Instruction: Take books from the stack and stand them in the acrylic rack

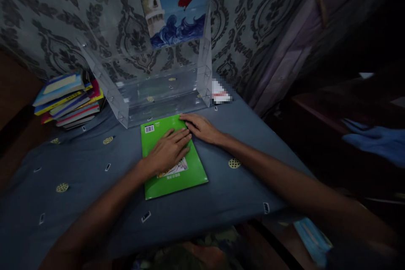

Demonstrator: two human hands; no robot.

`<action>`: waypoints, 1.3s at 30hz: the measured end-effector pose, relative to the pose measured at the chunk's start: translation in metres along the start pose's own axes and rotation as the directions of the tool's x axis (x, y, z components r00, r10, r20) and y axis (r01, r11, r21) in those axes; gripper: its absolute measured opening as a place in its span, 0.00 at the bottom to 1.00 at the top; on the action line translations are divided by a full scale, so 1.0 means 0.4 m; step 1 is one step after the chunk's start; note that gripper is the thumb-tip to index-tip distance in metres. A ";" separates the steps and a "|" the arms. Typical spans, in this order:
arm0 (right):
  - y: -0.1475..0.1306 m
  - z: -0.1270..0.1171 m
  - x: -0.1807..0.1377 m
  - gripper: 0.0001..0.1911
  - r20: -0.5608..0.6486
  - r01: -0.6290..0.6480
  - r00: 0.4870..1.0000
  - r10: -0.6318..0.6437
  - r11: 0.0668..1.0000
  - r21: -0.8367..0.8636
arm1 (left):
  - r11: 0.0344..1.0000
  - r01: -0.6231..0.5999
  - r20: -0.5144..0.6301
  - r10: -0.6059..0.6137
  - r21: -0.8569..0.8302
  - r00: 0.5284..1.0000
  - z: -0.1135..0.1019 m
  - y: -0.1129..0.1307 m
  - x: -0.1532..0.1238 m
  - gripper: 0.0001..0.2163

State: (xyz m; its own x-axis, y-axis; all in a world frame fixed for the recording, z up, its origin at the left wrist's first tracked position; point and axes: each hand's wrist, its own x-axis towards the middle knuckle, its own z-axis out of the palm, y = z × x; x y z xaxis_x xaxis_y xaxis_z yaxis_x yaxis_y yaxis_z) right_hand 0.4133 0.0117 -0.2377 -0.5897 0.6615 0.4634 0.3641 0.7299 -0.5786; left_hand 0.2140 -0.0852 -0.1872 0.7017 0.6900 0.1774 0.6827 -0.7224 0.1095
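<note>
A thin green book (190, 174) lies flat on the blue-grey tablecloth (79, 202) in front of me, barcode corner toward the wall. My left hand (169, 150) rests palm down on the middle of its cover, fingers stretched out. My right hand (201, 127) lies flat on the book's far right corner, fingers extended toward the left. Neither hand holds anything. Just beyond the book stands a clear acrylic shelf rack (158, 88), open toward me.
A stack of several colourful books (68, 99) sits at the back left of the table. A patterned wall with a lighthouse picture (172, 4) rises behind the rack. Dark furniture and a blue cloth (375, 139) lie to the right, past the table edge.
</note>
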 end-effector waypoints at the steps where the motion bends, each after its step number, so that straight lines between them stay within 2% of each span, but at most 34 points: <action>1: -0.005 -0.001 -0.004 0.20 -0.002 0.001 1.000 -0.001 1.000 -0.005 | 1.000 -0.001 -0.001 0.001 0.001 1.000 -0.002 -0.001 -0.001 0.19; 9: -0.069 -0.018 -0.059 0.18 -0.009 0.029 1.000 -0.029 1.000 0.006 | 0.989 -0.148 -0.006 0.148 -0.003 0.989 -0.025 0.027 -0.015 0.17; 15: -0.077 -0.020 -0.058 0.19 0.011 -0.004 1.000 0.004 1.000 0.011 | 0.988 -0.152 -0.045 0.152 0.004 0.987 -0.028 0.032 -0.011 0.15; 21: -0.109 -0.020 -0.078 0.18 -0.029 0.011 1.000 -0.012 1.000 -0.023 | 0.971 -0.235 -0.043 0.233 -0.052 0.972 -0.041 0.062 -0.028 0.15; 27: -0.122 -0.022 -0.088 0.17 -0.031 0.003 1.000 -0.004 1.000 -0.014 | 0.970 -0.239 -0.057 0.236 -0.052 0.970 -0.033 0.070 -0.040 0.15; 39: -0.152 -0.026 -0.146 0.19 0.098 0.023 0.995 -0.017 0.998 -0.060 | 0.938 -0.339 -0.049 0.337 -0.066 0.940 -0.025 0.110 -0.089 0.14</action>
State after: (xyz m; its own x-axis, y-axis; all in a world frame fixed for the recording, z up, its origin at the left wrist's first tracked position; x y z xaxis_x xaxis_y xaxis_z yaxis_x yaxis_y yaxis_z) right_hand 0.4332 -0.0695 -0.2225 -0.6637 0.6290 0.4048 0.3930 0.7537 -0.5268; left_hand 0.2171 -0.1419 -0.1788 0.8796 0.4036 0.2517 0.3891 -0.9149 0.1071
